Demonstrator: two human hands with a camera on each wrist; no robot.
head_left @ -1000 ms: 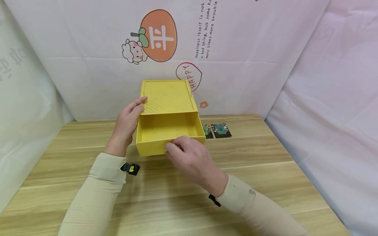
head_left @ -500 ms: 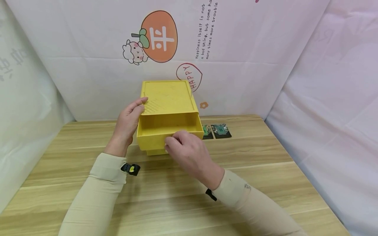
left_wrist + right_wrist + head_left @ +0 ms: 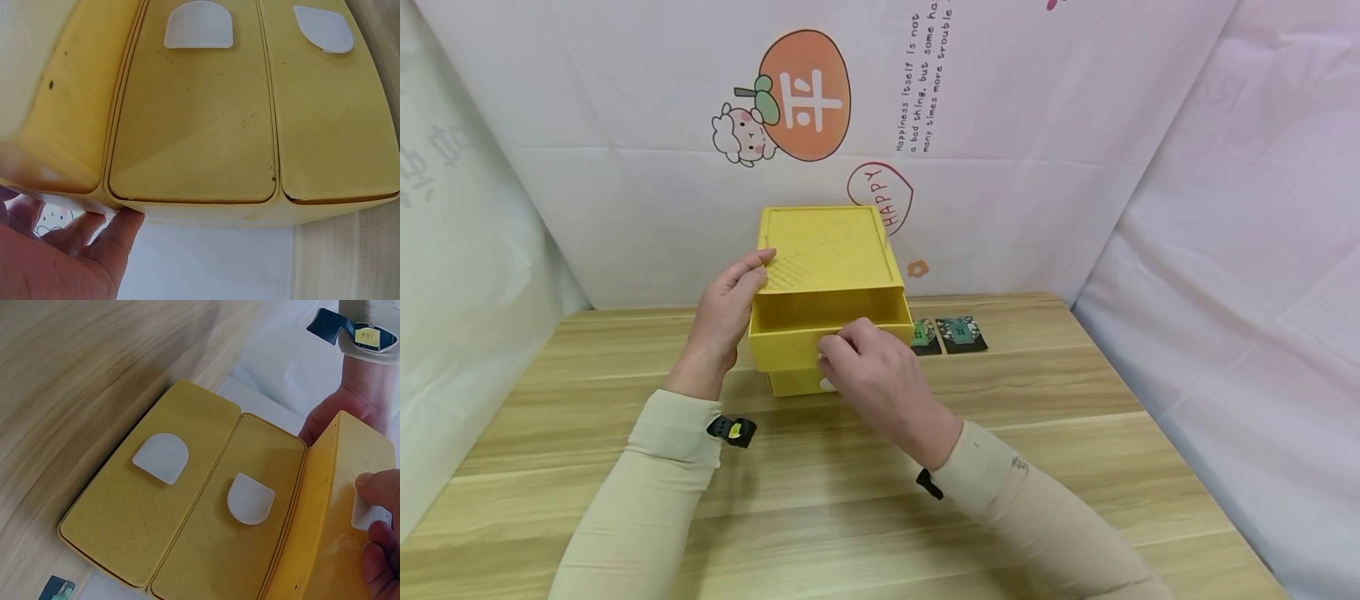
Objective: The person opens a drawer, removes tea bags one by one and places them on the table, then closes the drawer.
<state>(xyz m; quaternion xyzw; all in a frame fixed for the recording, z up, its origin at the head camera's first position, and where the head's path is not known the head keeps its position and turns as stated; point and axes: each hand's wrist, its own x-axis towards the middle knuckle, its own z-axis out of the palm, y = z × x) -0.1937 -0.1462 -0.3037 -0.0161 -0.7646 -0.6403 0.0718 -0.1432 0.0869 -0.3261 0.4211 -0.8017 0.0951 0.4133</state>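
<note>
A yellow drawer cabinet [image 3: 831, 246] stands on the table, with three stacked drawers and white tab handles. Its top drawer [image 3: 786, 350] is pulled partly out, and the visible part of its inside is bare. My right hand [image 3: 883, 379] pinches the white handle [image 3: 367, 514] on that drawer's front, thumb on one side and curled fingers on the other. My left hand [image 3: 715, 321] rests against the cabinet's left side near the top edge, its fingers fairly straight. In the left wrist view the middle drawer [image 3: 194, 119] and bottom drawer [image 3: 334, 119] sit flush in the frame.
Two dark patterned cards [image 3: 962, 333] lie on the wooden table [image 3: 1052, 450], right of the cabinet. A white printed cloth [image 3: 1000, 217] hangs close behind the cabinet, and white cloth walls flank both sides.
My right hand has pushed the top drawer back into the cabinet some way, so its opening is narrower and the drawer below shows more. The left hand has stayed in place.
</note>
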